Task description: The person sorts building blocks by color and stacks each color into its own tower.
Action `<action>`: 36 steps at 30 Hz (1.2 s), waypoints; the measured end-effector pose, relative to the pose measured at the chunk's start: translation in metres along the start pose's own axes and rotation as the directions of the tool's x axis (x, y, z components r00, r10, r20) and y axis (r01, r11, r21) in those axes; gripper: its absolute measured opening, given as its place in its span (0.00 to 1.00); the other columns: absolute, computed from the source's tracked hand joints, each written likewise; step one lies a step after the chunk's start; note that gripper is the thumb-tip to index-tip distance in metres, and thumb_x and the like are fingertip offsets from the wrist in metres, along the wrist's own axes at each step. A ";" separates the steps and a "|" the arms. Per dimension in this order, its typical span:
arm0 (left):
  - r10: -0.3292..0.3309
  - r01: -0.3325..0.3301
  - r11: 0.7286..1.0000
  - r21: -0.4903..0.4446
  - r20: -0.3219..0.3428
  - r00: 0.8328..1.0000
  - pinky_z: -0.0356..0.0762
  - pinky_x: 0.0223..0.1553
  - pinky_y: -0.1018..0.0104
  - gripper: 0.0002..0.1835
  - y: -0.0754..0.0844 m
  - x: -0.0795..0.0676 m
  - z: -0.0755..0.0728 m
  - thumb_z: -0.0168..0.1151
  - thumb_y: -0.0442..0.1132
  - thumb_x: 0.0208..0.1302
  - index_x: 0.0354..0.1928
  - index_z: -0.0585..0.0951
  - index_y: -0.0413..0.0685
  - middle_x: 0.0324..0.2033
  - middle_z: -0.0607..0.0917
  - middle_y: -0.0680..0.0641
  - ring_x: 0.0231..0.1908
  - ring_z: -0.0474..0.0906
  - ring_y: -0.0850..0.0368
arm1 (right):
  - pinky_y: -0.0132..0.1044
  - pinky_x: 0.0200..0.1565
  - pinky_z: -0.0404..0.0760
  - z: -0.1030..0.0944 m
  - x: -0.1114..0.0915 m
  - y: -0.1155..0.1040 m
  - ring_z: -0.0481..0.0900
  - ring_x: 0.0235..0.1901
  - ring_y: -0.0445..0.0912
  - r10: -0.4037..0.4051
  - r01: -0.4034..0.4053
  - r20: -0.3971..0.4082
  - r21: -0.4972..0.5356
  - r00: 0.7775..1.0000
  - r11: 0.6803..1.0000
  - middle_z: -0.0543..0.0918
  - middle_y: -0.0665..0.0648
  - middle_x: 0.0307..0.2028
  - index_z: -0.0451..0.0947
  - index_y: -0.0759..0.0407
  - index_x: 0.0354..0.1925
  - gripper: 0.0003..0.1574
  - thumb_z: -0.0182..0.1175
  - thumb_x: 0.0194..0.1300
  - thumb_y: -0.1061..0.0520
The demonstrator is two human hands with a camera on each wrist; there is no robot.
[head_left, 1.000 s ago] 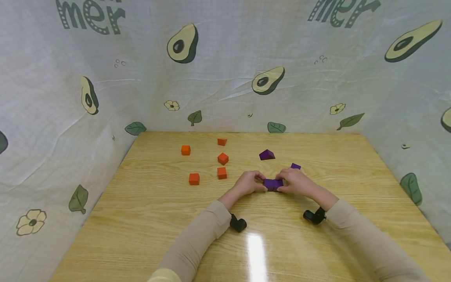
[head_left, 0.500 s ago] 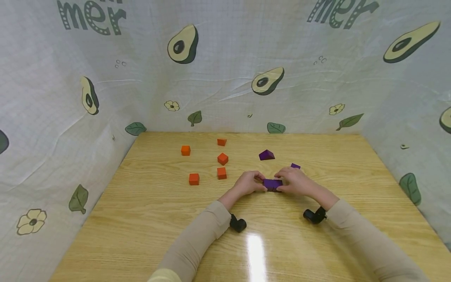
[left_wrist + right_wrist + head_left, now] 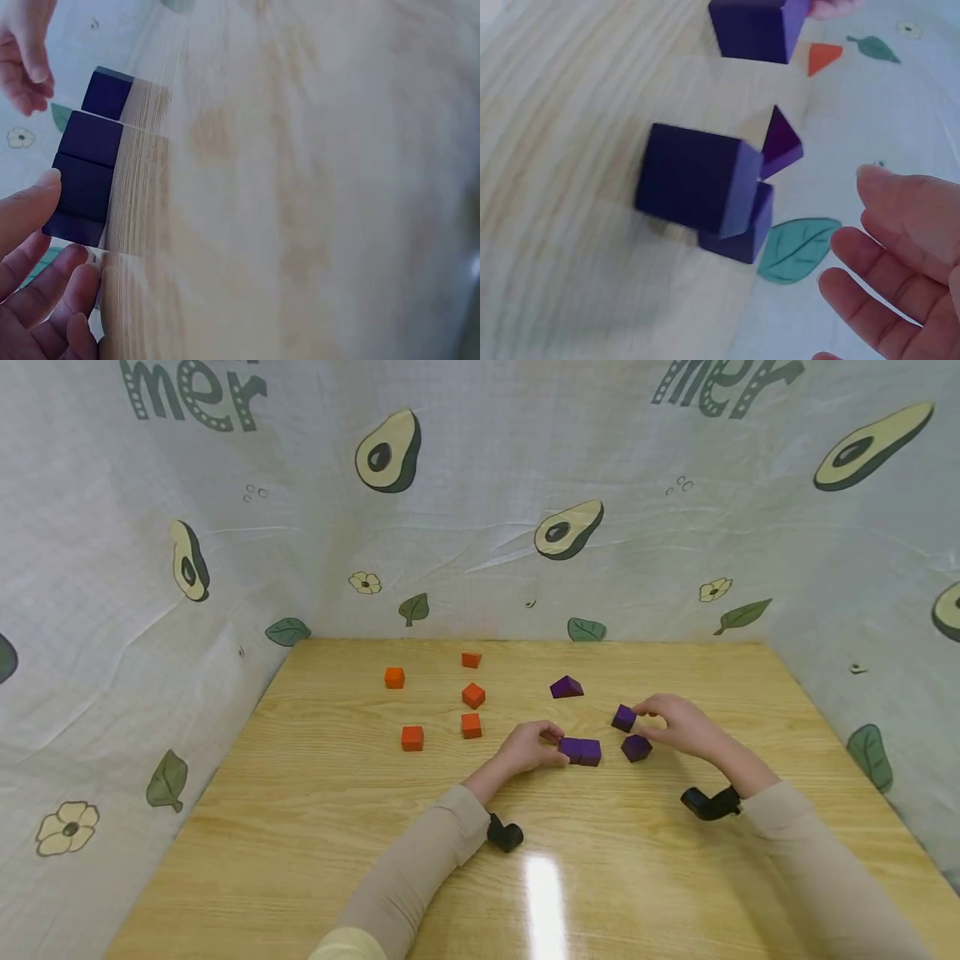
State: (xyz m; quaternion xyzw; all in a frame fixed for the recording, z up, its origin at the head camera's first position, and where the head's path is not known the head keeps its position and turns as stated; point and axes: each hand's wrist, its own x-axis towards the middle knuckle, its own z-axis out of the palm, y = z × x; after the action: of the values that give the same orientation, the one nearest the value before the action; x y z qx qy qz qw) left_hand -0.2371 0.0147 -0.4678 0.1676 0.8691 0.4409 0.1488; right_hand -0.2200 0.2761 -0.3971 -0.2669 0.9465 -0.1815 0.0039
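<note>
Two purple cubes sit side by side at mid-table in the head view. My left hand (image 3: 525, 747) pinches the left cube (image 3: 569, 750) between thumb and fingers, its thumb (image 3: 34, 210) on the near face in the left wrist view. Against that one stands the right cube (image 3: 590, 752). My right hand (image 3: 682, 725) is off to the right with nothing in its grasp, fingers loosely bent. Closest to it are a purple cube (image 3: 624, 718) and, nearer the person, another purple cube (image 3: 636, 747), which overlaps the first in the right wrist view.
Behind the pair lies a purple wedge-shaped block (image 3: 567, 687). Several orange-red blocks, one of them a cube (image 3: 412, 738), are spread over the left half of the wooden table (image 3: 315, 827). A patterned cloth (image 3: 480, 568) hangs round the back and sides.
My right hand has let go of the right cube of the pair and moved right, uncovering two purple cubes. The left hand has kept its hold on the left cube.
</note>
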 end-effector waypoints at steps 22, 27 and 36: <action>0.001 -0.002 0.999 -0.049 -0.014 1.000 0.71 0.45 0.70 0.17 -0.003 0.000 0.000 0.70 0.43 0.50 0.44 0.81 0.50 0.38 0.83 0.53 0.41 0.77 0.62 | 0.53 0.44 0.73 0.031 -0.010 0.025 0.76 0.42 0.60 -0.028 0.028 0.063 -0.003 0.998 1.000 0.79 0.68 0.43 0.77 0.70 0.44 0.19 0.64 0.52 0.64; 0.006 -0.007 0.998 -0.055 -0.011 1.000 0.71 0.44 0.70 0.17 -0.002 0.000 0.000 0.70 0.43 0.50 0.44 0.81 0.49 0.38 0.82 0.53 0.40 0.76 0.62 | 0.49 0.40 0.76 0.031 -0.011 0.025 0.78 0.38 0.56 -0.050 0.050 0.049 -0.012 0.998 0.999 0.80 0.65 0.40 0.77 0.69 0.42 0.18 0.65 0.52 0.64; 0.007 -0.007 0.999 -0.051 -0.009 1.000 0.71 0.44 0.70 0.18 -0.003 -0.001 0.000 0.70 0.42 0.50 0.44 0.80 0.49 0.38 0.83 0.53 0.40 0.76 0.62 | 0.43 0.36 0.76 0.027 -0.007 0.017 0.77 0.34 0.50 -0.037 0.038 0.045 -0.017 0.998 0.999 0.81 0.59 0.35 0.78 0.68 0.39 0.15 0.66 0.52 0.60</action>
State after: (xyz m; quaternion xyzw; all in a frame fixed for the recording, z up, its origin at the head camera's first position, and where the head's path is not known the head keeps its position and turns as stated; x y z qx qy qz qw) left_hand -0.2367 0.0131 -0.4700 0.1647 0.8577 0.4642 0.1476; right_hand -0.2196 0.2844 -0.4284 -0.2886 0.9425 -0.1672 0.0193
